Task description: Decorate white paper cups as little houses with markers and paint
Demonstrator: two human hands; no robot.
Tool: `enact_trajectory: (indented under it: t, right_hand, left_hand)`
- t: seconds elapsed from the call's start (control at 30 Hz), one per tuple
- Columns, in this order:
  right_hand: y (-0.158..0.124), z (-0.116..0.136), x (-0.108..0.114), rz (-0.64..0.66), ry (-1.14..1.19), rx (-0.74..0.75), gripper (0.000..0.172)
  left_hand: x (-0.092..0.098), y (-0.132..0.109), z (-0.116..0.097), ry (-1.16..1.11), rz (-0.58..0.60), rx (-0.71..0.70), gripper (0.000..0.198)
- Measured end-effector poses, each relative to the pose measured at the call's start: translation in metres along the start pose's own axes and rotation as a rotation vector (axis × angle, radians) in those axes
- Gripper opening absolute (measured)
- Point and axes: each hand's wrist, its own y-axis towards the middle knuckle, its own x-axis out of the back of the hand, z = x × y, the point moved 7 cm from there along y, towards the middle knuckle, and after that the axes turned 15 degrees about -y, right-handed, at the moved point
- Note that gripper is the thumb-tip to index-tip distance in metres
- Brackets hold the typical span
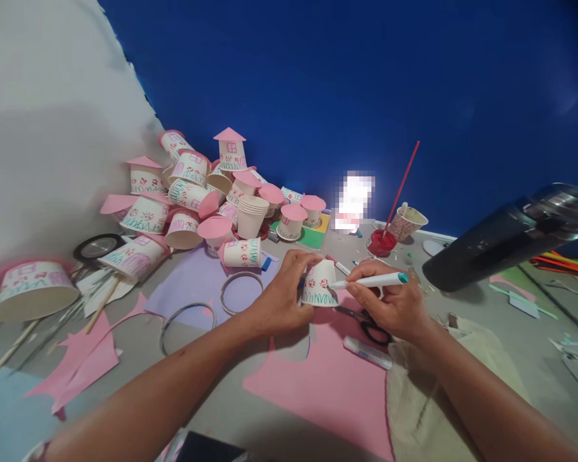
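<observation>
My left hand (289,292) grips a white paper cup (319,282), turned upside down, from its left side. Red flowers and green grass strokes are drawn on the cup. In my right hand (395,298) is a white marker (373,280) with a teal end, its tip touching or very near the cup's right side. Under both hands lies cut pink paper (332,378). Black-handled scissors (374,330) lie partly hidden below my right hand, and a glue stick or capped pen-like white tube (367,353) rests just in front of them.
Decorated paper cups with pink cone roofs (229,146) are heaped at the back left. Plain stacked cups (251,216) stand among them. A dark bottle (481,247) leans at the right. A red pot (382,242) holds a stick. Purple paper (183,282) and a beige cloth (453,385) lie nearby.
</observation>
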Motion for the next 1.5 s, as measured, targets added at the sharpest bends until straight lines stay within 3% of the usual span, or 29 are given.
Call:
enact_trajectory:
  t: [0.93,1.3,1.5]
  right_hand:
    - [0.0006,-0.0084,0.0030,0.010,-0.019,-0.105,0.011]
    - [0.0011,-0.0052,0.0098,-0.056,-0.026,-0.068,0.010]
    - [0.0021,-0.0038,0.0049,-0.008,-0.021,-0.064,0.011]
  left_hand:
    - [-0.0033,0.0003,-0.0039,-0.041,0.017,-0.024,0.071]
    - [-0.0051,-0.0010,-0.0017,-0.030,0.035,-0.027,0.069]
    - [-0.0059,-0.0004,-0.0031,-0.036,0.037,-0.039,0.069]
